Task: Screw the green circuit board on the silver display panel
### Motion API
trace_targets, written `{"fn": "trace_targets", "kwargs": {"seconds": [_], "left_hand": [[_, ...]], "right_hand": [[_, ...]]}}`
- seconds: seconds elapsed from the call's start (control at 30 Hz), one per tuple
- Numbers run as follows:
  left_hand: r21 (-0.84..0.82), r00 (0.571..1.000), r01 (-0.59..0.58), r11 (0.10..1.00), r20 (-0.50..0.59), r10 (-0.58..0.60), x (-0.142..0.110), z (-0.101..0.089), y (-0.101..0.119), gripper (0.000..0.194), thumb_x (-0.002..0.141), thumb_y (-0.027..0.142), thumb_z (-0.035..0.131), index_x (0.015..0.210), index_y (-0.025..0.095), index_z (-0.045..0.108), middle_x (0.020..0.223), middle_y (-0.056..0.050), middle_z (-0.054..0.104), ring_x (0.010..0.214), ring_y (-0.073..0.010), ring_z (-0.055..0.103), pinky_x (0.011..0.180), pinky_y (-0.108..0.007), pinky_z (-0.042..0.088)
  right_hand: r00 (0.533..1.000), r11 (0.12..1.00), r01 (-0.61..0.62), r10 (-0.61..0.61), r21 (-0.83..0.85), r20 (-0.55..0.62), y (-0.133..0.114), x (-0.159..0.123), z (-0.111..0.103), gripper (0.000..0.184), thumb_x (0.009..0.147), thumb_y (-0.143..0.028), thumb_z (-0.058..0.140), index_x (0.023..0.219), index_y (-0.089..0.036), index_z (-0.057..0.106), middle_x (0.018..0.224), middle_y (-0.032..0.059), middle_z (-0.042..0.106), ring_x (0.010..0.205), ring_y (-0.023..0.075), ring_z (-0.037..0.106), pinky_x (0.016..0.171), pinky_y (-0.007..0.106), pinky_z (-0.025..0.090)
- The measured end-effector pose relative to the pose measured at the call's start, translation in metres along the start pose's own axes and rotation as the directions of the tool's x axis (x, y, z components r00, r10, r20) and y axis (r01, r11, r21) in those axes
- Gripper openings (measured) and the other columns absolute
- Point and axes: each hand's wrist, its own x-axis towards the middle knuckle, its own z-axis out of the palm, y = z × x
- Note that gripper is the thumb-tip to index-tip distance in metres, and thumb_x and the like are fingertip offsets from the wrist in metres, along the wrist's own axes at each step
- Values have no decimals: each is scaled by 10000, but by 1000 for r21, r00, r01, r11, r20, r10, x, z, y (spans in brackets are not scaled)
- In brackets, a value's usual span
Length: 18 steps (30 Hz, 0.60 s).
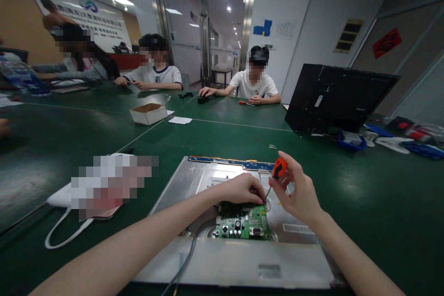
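In my right hand (300, 192) is a screwdriver (278, 168) with an orange and black handle, gripped between thumb and fingers. Its thin shaft slants down to the upper right corner of a green circuit board (243, 223). My left hand (244, 188) lies over the board's upper edge, fingers curled and pinched beside the screwdriver's tip; whatever they hold is hidden. The board sits on the silver metal back of a display panel (294, 259), lying flat on the table. A narrow blue circuit strip (236, 163) runs along the panel's far edge. Grey cables (190, 254) trail off the board's left side.
On the green table (374, 203) stand a black monitor housing (336, 97), a blue tray (351, 141) and an open white box (149, 114). Left of the panel lies a white strap (57, 240) beside a blurred item. Several people sit across the table.
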Motion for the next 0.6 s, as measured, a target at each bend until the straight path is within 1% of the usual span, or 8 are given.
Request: {"fn": "trace_targets", "kwargs": {"seconds": [0.1,0.2,0.33,0.47,0.6], "left_hand": [[5,1000,2,1000,-1,-2,0,-1,1,123,766,95,750,834,178,810,776,1,762,718,-138,650,719,-210,473],[9,1000,1,1000,3,-1,-1,-1,2,126,769,94,749,838,179,810,785,0,763,727,-141,652,719,-213,472],[5,1000,-3,1000,6,3,0,-1,1,133,774,89,743,836,184,812,807,1,768,761,-144,662,740,-209,473],[0,1000,3,1000,-2,-3,0,0,0,126,773,99,744,840,181,812,760,7,757,728,-137,652,720,-205,471],[-4,1000,-5,1000,3,5,-1,0,0,131,773,109,735,854,176,814,781,-3,766,735,-143,660,725,-209,477]], "right_hand": [[999,1000,6,-7,-17,-33,3,0,1,521,876,-258,667,1358,-277,471,609,-76,576,429,119,537,405,216,428],[999,998,38,-39,-44,-29,5,-1,0,551,860,-283,706,1354,-288,463,622,-76,587,436,122,545,413,222,437],[997,997,74,-74,-28,8,2,0,-2,579,888,-225,636,1420,-289,419,666,-55,618,463,122,557,434,224,451],[995,995,94,-94,-32,25,-2,1,-3,581,923,-196,544,1472,-270,370,715,-26,654,501,132,594,440,225,477],[991,986,128,-130,-109,-13,1,0,-1,580,926,-225,577,1464,-243,362,647,-64,598,441,111,558,415,199,451]]}}
